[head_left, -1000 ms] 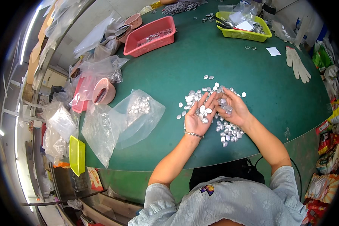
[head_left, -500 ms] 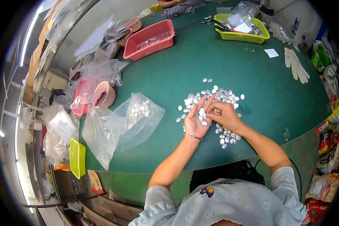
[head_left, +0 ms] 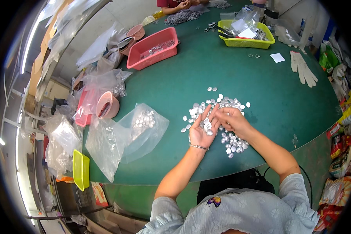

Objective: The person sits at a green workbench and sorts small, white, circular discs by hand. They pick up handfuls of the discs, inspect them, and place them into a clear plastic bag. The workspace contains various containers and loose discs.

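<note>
Near the middle of the round green table, a scatter of small silvery oval discs lies spread out, and both of the person's hands work right over it. The left hand is turned palm up and held flat, cupping a few discs in its palm; a thin bracelet circles its wrist. The right hand reaches across with fingers curled, fingertips meeting the left palm's edge; whether it pinches a disc I cannot tell.

Compared with a second ago, the hands have drawn closer together: earlier they lay side by side on the pile, and now the right fingers touch the left palm. The pile has barely shifted.

The heap's long axis runs from upper left to lower right, from the loose discs near the table's centre down toward the person's right forearm. Single discs face flat side up; their own pointing is too small to make out.

To the left lies a clear plastic bag with more discs inside, and well beyond sit a red basket and a yellow-green tray.
</note>
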Tool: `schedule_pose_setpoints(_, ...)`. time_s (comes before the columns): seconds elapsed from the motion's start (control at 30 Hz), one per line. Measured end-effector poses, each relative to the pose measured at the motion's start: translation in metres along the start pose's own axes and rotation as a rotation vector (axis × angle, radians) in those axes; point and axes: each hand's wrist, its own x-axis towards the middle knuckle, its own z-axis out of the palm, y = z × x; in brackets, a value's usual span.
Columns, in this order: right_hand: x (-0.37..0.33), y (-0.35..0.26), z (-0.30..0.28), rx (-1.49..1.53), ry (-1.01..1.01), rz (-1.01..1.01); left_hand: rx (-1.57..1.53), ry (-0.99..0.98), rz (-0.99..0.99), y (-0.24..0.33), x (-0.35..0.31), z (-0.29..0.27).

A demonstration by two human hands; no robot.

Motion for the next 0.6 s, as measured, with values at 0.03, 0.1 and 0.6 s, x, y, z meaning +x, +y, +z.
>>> schedule_pose_setpoints(0.03,-0.001,0.005,0.007,-0.223,0.018,-0.11,0.007,-0.002,0.004,-0.001,0.001,0.001)
schedule_pose_setpoints(0.1,-0.006,0.01,0.014,-0.615,0.04,-0.238,0.022,-0.004,0.02,-0.002,0.0,0.001)
schedule_pose_setpoints(0.6,-0.01,0.019,0.021,-1.075,0.029,-0.478,0.09,-0.031,0.024,-0.001,0.0,-0.002)
